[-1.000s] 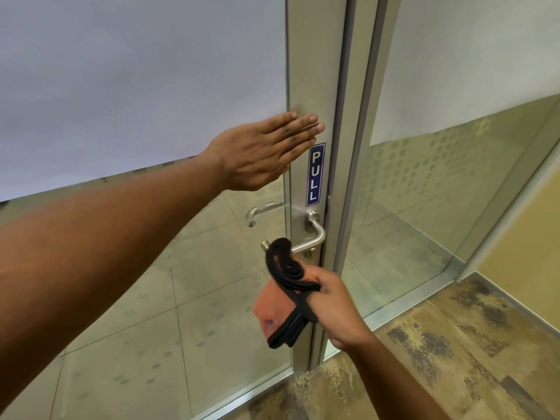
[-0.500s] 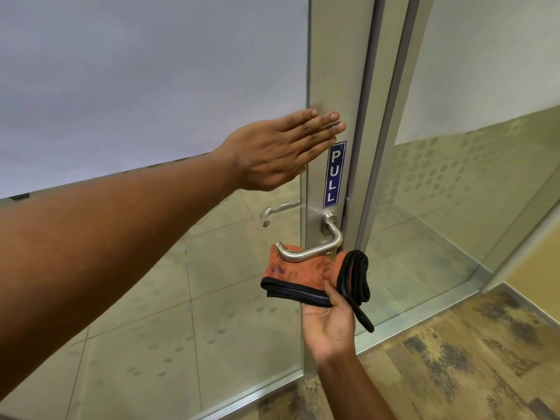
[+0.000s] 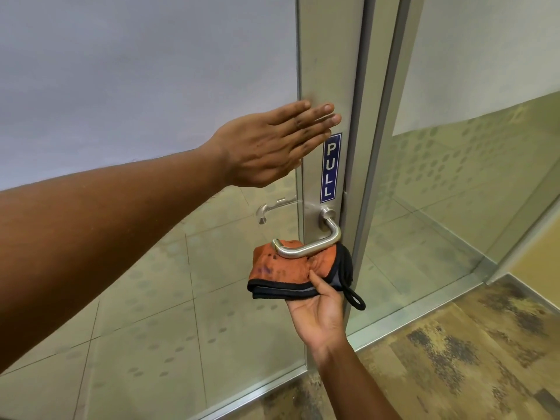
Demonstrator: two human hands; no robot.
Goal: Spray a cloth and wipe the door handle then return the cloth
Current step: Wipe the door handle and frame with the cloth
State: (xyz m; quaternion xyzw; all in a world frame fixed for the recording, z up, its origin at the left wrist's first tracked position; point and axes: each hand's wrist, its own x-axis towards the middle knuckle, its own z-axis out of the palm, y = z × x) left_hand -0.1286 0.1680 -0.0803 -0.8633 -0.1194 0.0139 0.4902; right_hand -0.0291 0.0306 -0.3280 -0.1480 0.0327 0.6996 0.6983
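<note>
Fingers of the right hand [image 3: 318, 310] curl up under a folded orange cloth [image 3: 291, 268], the thumb pinching it from the near side, and hold it just beneath and behind the steel door handle [image 3: 306, 241]; whether fabric and metal actually touch cannot be told from this angle. The handle's grip bar runs roughly level, from its free end at the left to the bend near the door's edge, where it turns up to its mount below a blue PULL sign [image 3: 331, 168]. The cloth lies along that same line, so the bar sits directly above the right hand's fingertips, which are hidden under the cloth. The left hand [image 3: 272, 147], higher up and well apart from the handle, lies flat with straight fingers pressed together against the aluminium door frame [image 3: 327, 71], apparently steadying the door. The right hand is plainly the nearer; a wipe would seem to call for wrapping the cloth upward round the bar and sliding along its length.
</note>
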